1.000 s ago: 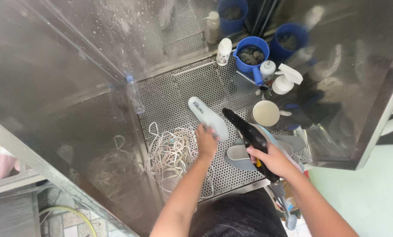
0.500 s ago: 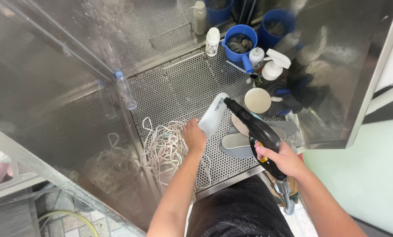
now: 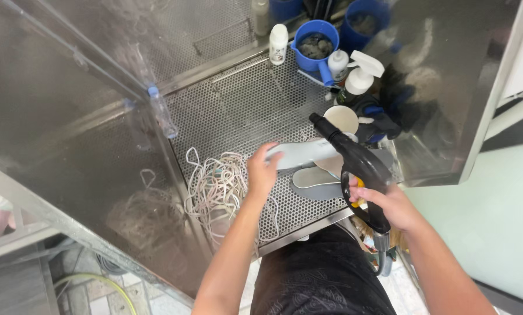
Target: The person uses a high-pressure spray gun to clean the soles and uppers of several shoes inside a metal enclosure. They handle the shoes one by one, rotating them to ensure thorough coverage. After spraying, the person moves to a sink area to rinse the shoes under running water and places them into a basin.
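Note:
My left hand (image 3: 263,170) grips one end of a pale grey shoe insole (image 3: 305,154), holding it level over the perforated steel tray (image 3: 238,111). My right hand (image 3: 389,204) is wrapped around the handle of a black spray gun (image 3: 357,166), whose nozzle points up and left across the insole. A second grey insole (image 3: 317,181) lies flat on the tray just below the held one. A tangle of white laces (image 3: 217,189) rests on the tray left of my left hand.
At the tray's back right stand a blue cup (image 3: 315,42), a white bottle (image 3: 278,44), a white trigger sprayer (image 3: 363,73), a white round cup (image 3: 341,119) and dark gloves (image 3: 384,119). Steel walls enclose the tray on the left, back and right.
My left hand has turned the insole from pointing away to lying crosswise. The spray gun has come closer over it, and the view has shifted down toward the tray.

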